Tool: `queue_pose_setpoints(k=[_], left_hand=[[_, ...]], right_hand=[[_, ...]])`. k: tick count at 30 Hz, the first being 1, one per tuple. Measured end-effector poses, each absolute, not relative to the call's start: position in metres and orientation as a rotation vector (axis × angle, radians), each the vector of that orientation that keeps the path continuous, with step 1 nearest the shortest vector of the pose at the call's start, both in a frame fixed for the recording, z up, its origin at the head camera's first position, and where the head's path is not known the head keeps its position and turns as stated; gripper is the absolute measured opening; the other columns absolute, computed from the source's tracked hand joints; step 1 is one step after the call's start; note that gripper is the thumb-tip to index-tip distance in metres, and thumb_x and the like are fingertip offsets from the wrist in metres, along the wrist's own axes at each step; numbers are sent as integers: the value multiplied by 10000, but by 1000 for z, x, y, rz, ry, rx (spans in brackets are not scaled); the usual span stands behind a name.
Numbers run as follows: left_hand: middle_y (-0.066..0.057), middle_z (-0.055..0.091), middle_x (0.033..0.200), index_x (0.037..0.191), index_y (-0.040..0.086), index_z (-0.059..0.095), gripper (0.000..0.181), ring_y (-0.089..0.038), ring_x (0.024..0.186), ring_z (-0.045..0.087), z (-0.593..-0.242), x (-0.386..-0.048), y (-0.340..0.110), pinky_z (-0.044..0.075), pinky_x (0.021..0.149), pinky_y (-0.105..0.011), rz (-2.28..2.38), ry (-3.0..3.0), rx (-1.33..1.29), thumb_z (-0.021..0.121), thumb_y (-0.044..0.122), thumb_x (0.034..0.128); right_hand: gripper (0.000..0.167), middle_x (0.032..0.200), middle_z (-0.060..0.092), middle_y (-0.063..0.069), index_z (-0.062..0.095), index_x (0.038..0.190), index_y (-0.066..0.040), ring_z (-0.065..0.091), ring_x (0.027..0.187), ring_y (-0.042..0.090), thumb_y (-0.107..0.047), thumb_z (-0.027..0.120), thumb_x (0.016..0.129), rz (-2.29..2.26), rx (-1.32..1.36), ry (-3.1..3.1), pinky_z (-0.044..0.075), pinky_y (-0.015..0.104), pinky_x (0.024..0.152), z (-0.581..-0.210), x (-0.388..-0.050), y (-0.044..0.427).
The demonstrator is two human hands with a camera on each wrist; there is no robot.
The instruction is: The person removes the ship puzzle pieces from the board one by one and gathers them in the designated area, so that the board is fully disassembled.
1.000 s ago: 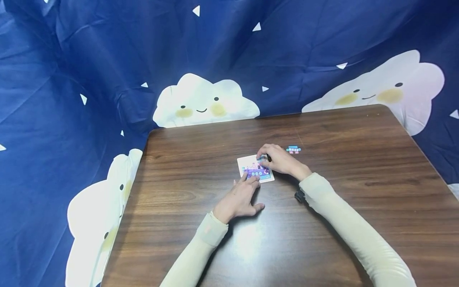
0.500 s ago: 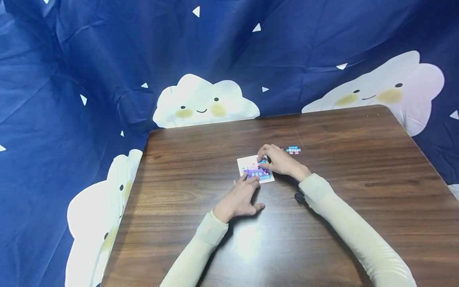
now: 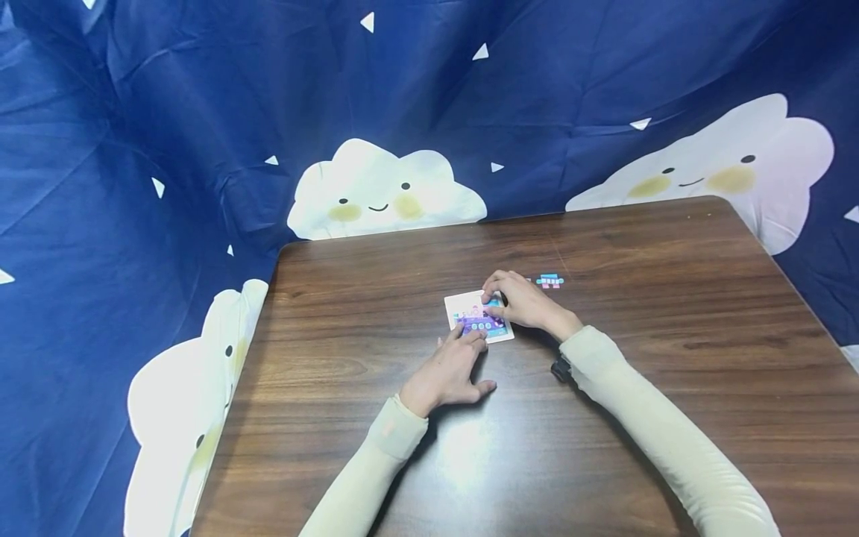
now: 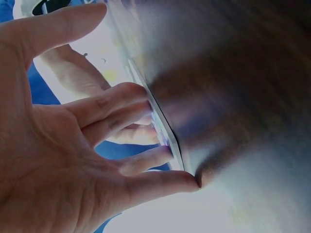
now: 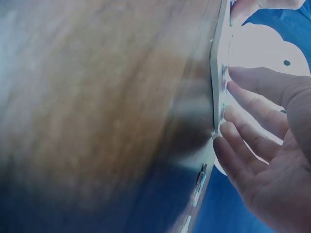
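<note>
A small square picture puzzle (image 3: 463,303) with a white border lies flat on the table in the head view, its picture purple, pink and blue. My left hand (image 3: 446,373) rests spread at its near-left edge, fingertips on the picture and thumb out to the side. Over the upper right corner, my right hand (image 3: 526,300) bends down and pinches a puzzle piece (image 5: 224,80) against the board between thumb and fingers. The right fingers hide most of that piece. In the left wrist view the board (image 4: 163,121) is seen edge-on, under the left fingertips.
Loose puzzle pieces (image 3: 550,281) in blue and pink lie on the brown wooden table (image 3: 349,328) just right of the right hand. A dark blue cloth (image 3: 429,82) with white clouds hangs behind and at the left of the table.
The right hand has shifted very slightly right and toward the body, and the edge of another loose piece shows beside it. The left hand stays in place.
</note>
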State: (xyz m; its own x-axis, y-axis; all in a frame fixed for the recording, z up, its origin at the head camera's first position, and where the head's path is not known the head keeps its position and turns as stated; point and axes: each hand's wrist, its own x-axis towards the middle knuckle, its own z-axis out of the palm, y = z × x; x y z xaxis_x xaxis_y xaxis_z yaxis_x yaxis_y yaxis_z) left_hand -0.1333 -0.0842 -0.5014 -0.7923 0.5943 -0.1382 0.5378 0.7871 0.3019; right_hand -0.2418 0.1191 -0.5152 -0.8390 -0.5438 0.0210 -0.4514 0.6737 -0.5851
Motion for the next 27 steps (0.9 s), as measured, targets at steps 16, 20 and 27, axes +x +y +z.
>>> queue_pose_setpoints(k=[16,20,27], left_hand=[[-99,562,1536,1344,52,643,632,-447,1535,371,-502,-134,-84,465,1060,-734,372,2749,874,765,452,870],[-97,566,1529,1340,53,643,632,-440,1533,378,-503,-134,-85,469,1062,-726,367,2748,883,764,455,869],[-97,563,1529,1345,49,640,631,-459,1531,372,-502,-134,-84,461,1056,-741,384,2743,874,768,446,871]], right_hand=[[131,1327,668,148,775,1049,-94,580,1301,409,-131,774,923,-875,-815,2755,431,622,1133,-515,-240,118],[148,1313,677,155,775,1048,-90,602,1278,406,-135,793,908,-888,-826,2758,444,613,1126,-515,-239,118],[153,1241,690,121,781,1032,-82,649,1205,357,-115,817,888,-941,-798,2760,506,549,1079,-517,-241,118]])
